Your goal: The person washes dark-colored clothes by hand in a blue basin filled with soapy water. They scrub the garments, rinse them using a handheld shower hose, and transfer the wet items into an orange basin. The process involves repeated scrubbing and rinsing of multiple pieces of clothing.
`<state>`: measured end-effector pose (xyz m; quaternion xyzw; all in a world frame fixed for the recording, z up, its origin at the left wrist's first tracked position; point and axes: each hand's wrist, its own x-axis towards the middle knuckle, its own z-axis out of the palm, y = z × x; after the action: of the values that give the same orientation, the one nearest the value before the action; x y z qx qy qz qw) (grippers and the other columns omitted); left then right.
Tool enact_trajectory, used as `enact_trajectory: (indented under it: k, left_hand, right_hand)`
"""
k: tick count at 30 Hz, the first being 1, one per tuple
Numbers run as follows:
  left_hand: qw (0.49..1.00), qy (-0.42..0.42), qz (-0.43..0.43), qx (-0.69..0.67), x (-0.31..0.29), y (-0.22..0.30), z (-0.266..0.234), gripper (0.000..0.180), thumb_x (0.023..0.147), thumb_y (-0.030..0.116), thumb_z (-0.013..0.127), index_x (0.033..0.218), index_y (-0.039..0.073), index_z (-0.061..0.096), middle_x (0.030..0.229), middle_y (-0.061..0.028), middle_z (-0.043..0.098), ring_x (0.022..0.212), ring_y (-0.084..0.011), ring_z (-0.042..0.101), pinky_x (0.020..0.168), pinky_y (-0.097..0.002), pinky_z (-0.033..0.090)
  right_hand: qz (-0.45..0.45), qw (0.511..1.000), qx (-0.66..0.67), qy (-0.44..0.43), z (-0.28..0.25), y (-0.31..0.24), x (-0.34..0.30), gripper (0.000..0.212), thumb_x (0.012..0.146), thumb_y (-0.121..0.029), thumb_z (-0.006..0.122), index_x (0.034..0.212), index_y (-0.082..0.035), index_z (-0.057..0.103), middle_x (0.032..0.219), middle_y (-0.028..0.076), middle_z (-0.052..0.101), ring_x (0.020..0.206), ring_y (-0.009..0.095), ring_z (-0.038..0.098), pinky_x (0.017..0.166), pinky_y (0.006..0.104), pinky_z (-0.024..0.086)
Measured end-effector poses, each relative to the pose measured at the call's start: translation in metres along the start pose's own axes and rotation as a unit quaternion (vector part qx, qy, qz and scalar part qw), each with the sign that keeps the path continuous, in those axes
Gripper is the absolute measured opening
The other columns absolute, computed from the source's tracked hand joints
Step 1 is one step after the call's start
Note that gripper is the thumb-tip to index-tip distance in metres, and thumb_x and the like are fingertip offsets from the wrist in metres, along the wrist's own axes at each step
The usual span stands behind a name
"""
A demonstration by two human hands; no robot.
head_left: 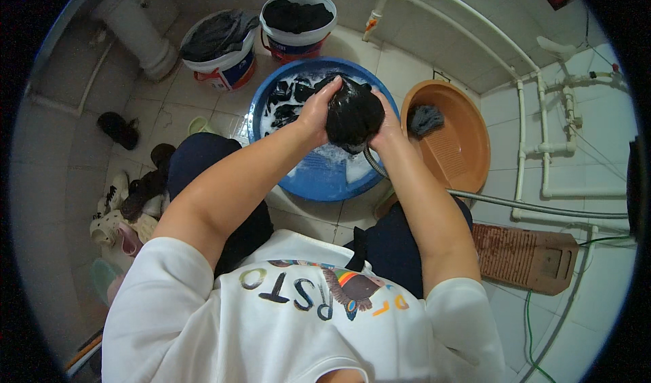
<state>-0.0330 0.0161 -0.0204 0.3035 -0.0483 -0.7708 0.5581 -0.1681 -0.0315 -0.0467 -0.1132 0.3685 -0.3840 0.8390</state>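
Note:
A wet, shiny black cloth (354, 115), bunched into a ball, is held above a blue basin (319, 187). My left hand (317, 113) presses it from the left and my right hand (386, 126) from the right, both closed around its sides. What kind of garment it is, I cannot make out. White suds and more dark cloth (283, 105) lie in the basin beneath. Just below the bundle, a flexible metal hose (374, 163) reaches over the basin's right side, its end hidden behind the cloth.
Two white buckets (234, 73) (328, 35) heaped with dark cloth stand beyond the basin. To the right sits an orange-brown basin (468, 135) with a grey cloth (425, 120) inside. A brown washboard (525, 255) lies nearer, by wall pipes (521, 145). Shoes (115, 203) pile up at left.

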Motion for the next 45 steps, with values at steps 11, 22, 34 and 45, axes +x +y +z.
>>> enact_trajectory:
  k: [11, 22, 34, 45]
  left_hand:
    - [0.985, 0.074, -0.134, 0.082, 0.002, 0.010, -0.010, 0.039, 0.084, 0.041, 0.041, 0.099, 0.008, 0.056, 0.092, -0.0106, 0.062, 0.081, -0.0260, 0.061, 0.075, -0.0407, 0.048]
    - [0.961, 0.150, -0.106, 0.207, 0.016, 0.002, -0.029, 0.039, 0.084, 0.037, 0.048, 0.105, 0.005, 0.054, 0.095, -0.0132, 0.061, 0.079, -0.0248, 0.061, 0.072, -0.0365, 0.049]
    - [0.972, 0.166, 0.067, 0.151, 0.006, 0.063, -0.008, 0.046, 0.083, 0.038, 0.053, 0.110, 0.002, 0.051, 0.112, -0.0149, 0.054, 0.103, -0.0279, 0.051, 0.091, -0.0407, 0.037]
    - [0.959, 0.272, -0.010, 0.074, 0.010, 0.064, -0.025, 0.029, 0.083, 0.022, 0.057, 0.102, 0.000, 0.056, 0.109, -0.0150, 0.056, 0.100, -0.0299, 0.053, 0.092, -0.0404, 0.037]
  right_hand:
    - [-0.169, 0.950, -0.260, 0.037, 0.038, 0.003, -0.032, 0.020, 0.072, -0.015, 0.062, 0.085, 0.000, 0.058, 0.076, 0.008, 0.060, 0.065, 0.018, 0.059, 0.058, 0.0307, 0.049]
    - [0.002, 0.966, -0.226, 0.126, 0.018, 0.006, -0.019, 0.038, 0.075, -0.030, 0.063, 0.097, 0.000, 0.056, 0.083, 0.011, 0.059, 0.072, 0.021, 0.058, 0.058, 0.0336, 0.046]
    - [-0.043, 0.645, -0.735, 0.204, -0.032, -0.041, -0.005, 0.045, 0.077, -0.015, 0.044, 0.120, -0.004, 0.040, 0.088, 0.019, 0.059, 0.061, 0.025, 0.063, 0.060, 0.0353, 0.047]
    - [-0.027, 0.475, -0.862, 0.177, -0.034, -0.060, -0.016, 0.031, 0.070, -0.012, 0.047, 0.097, -0.005, 0.061, 0.100, 0.019, 0.058, 0.093, 0.034, 0.056, 0.079, 0.0395, 0.045]
